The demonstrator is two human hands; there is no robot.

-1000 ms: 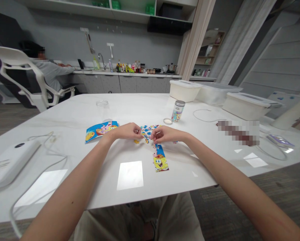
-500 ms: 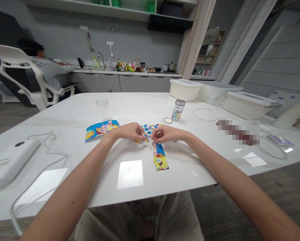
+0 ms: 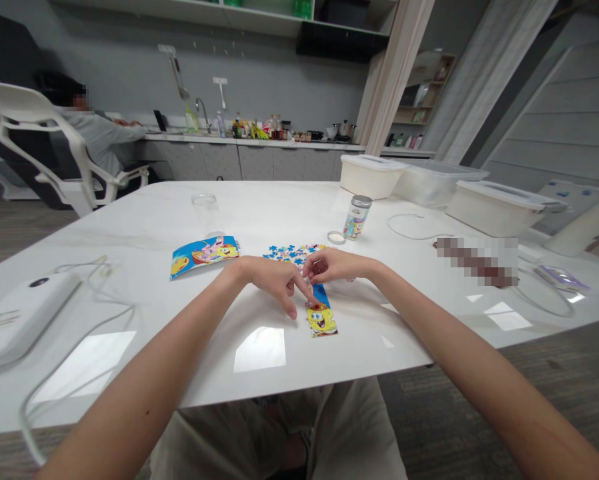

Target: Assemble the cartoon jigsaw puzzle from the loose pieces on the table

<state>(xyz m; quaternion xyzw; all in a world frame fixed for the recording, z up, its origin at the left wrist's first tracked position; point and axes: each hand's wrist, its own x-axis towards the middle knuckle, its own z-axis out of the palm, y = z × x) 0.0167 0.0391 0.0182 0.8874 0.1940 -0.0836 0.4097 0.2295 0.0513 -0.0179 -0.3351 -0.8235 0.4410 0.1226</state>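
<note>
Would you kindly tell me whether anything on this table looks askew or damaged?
Nothing looks plainly damaged, but the picture sheet left of the loose puzzle pieces seems slightly odd: it bows up from the table rather than lying flat.

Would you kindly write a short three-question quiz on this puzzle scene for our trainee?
1. Multiple choice: to which of these is the left hand, with its index finger outstretched, nearest?
A) the transparent jar
B) the partly joined SpongeBob puzzle strip
C) the kitchen faucet

2. True or false: the cartoon-printed canister stands upright on the white table.

3. Count: how many storage boxes can be seen on the table?

Key: 1. B, as that finger reaches over the strip. 2. True. 3. Three.
</note>
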